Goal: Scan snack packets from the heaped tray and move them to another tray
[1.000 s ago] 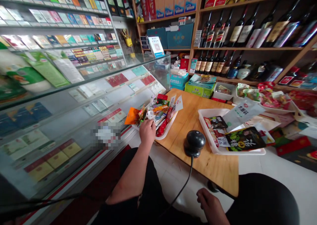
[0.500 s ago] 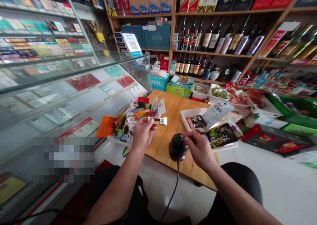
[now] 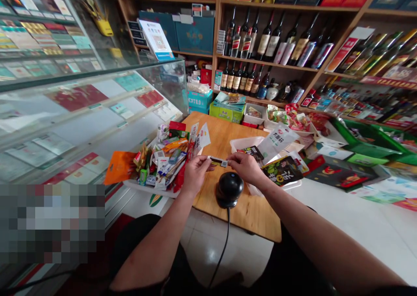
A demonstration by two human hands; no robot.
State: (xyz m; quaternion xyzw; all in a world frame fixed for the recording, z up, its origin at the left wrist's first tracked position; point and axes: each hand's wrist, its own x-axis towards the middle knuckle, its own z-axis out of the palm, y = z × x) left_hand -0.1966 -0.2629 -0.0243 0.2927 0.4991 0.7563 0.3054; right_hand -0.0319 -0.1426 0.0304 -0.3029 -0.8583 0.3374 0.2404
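A small, narrow snack packet (image 3: pixel 217 161) with a barcode at its right end is held level above the wooden table. My left hand (image 3: pixel 196 172) is closed on its left end, thumb and fingers pinching. My right hand (image 3: pixel 246 167) has its fingertips pinched together at the barcode end, gripping it there. Just below both hands, a black round-headed barcode scanner (image 3: pixel 230 189) stands on the table, its cable running down toward me. Left of my left hand lies a white tray (image 3: pixel 143 186) heaped with snack packets. Behind my right hand, a white basket (image 3: pixel 239 144) holds larger bags, including a black one (image 3: pixel 282 171).
A glass display counter (image 3: pixel 87 109) runs along the left. The wooden table (image 3: pixel 215 129) reaches back toward a green carton (image 3: pixel 226 111). Shelves of bottles (image 3: pixel 265 40) stand behind. Boxes and green bins (image 3: pixel 365 142) line the right side, on the floor.
My right hand has moved left and away from above the scanner to the packet's barcode end. The packet has shifted slightly right across the view. The whole view has turned a little right.
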